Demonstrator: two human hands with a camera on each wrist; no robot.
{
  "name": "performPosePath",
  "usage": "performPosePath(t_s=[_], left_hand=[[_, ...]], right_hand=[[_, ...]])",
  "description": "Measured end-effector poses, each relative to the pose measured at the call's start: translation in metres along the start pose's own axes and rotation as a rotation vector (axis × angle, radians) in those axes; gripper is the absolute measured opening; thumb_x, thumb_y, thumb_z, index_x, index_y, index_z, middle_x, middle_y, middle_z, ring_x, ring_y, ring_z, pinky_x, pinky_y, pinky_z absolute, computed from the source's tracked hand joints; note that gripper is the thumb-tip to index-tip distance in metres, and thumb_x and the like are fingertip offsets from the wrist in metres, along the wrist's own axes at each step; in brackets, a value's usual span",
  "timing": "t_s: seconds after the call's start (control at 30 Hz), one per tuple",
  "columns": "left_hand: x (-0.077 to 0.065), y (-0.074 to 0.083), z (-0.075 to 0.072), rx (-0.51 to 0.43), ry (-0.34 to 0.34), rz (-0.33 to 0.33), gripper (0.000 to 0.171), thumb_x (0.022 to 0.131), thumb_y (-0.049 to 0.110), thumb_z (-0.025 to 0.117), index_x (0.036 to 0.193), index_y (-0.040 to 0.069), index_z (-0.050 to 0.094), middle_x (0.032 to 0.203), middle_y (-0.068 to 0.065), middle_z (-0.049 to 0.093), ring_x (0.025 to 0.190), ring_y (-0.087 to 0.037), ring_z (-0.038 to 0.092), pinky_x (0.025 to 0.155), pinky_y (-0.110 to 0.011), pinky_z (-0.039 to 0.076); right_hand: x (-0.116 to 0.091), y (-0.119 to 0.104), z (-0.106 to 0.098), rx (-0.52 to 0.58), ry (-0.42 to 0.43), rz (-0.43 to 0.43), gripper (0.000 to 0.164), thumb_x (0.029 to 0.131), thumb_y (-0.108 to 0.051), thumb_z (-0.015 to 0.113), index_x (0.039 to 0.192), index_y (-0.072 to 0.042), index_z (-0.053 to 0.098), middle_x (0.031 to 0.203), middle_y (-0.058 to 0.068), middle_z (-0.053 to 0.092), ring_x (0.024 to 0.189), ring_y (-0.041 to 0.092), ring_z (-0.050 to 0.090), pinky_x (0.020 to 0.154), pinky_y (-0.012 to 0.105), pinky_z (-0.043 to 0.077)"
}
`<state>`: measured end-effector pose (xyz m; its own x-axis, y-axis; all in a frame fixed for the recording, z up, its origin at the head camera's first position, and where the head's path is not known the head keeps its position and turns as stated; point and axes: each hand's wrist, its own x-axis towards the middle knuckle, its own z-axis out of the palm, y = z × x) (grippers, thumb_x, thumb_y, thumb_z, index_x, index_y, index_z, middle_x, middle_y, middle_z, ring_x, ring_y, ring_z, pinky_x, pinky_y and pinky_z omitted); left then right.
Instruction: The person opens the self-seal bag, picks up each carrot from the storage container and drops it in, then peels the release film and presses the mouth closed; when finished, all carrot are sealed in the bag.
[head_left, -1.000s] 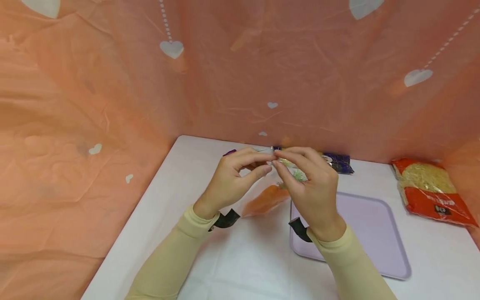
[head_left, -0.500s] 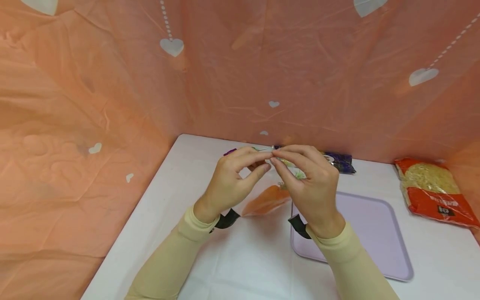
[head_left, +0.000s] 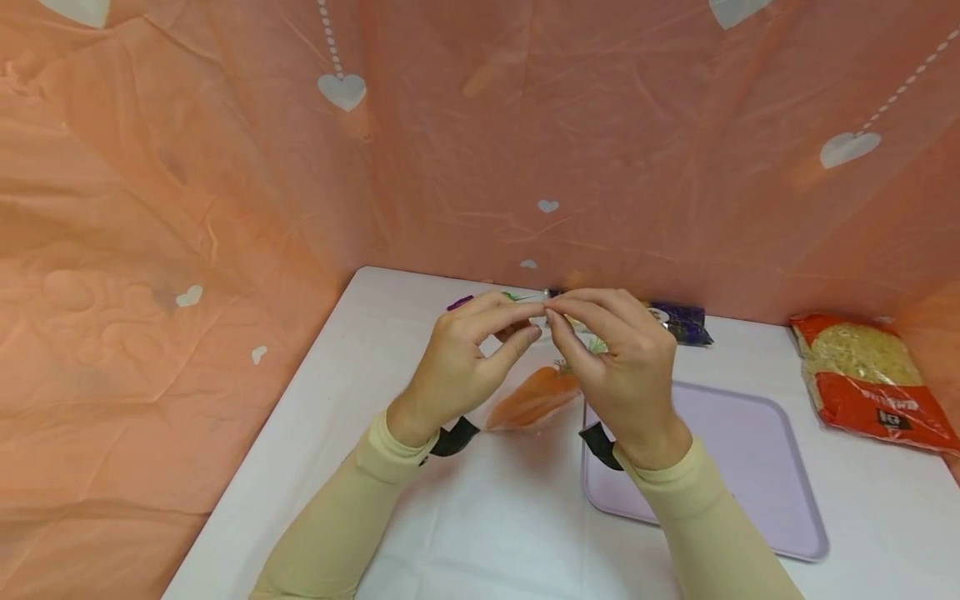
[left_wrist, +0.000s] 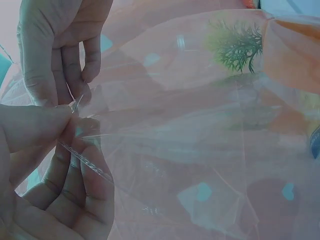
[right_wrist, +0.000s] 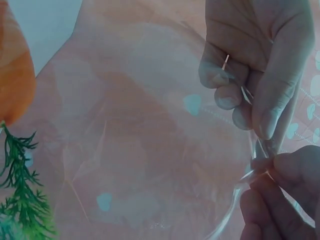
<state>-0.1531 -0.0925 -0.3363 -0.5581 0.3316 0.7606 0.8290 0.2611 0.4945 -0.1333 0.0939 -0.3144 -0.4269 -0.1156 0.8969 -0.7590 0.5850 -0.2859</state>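
My left hand and right hand meet at the fingertips above the table. Between finger and thumb, each pinches the edge of a clear plastic bag. Its film fills much of both wrist views, and a ridged strip crosses near the fingers in the left wrist view. Below the hands, an orange carrot with feathery green leaves appears to lie inside the bag. The right hand partly hides the leaves in the head view. Exactly how the edge sits between the fingertips is hard to make out.
A lilac tray lies on the white table beneath the right forearm. Farther right is a red packet with pale yellow contents. Behind the hands are a dark purple packet and a purple item, both partly hidden.
The hands stay almost in place, with their fingertips still on the bag's edge. The head view has shifted very slightly.
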Motion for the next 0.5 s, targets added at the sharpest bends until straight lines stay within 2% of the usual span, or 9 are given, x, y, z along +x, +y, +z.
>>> performPosePath(t_s=[0.27,0.5], left_hand=[[-0.001,0.000,0.000,0.024,-0.009,-0.005,0.026,0.094,0.013,0.072,0.120,0.008,0.074,0.091,0.002,0.067,0.079,-0.003,0.062,0.072,-0.017,0.055],[0.000,0.001,0.000,0.046,-0.026,-0.012,0.027,0.095,0.013,0.071,0.121,0.009,0.074,0.083,0.003,0.060,0.077,-0.004,0.058,0.069,-0.019,0.053]], right_hand=[[-0.002,0.004,0.001,-0.033,-0.018,-0.008,0.012,0.090,-0.014,0.075,0.098,-0.007,0.080,0.095,0.004,0.078,0.086,0.019,0.072,0.080,0.029,0.058],[-0.003,0.010,0.001,-0.047,-0.032,-0.019,0.013,0.091,-0.015,0.073,0.098,-0.006,0.080,0.095,0.005,0.078,0.082,0.019,0.072,0.075,0.036,0.059]])
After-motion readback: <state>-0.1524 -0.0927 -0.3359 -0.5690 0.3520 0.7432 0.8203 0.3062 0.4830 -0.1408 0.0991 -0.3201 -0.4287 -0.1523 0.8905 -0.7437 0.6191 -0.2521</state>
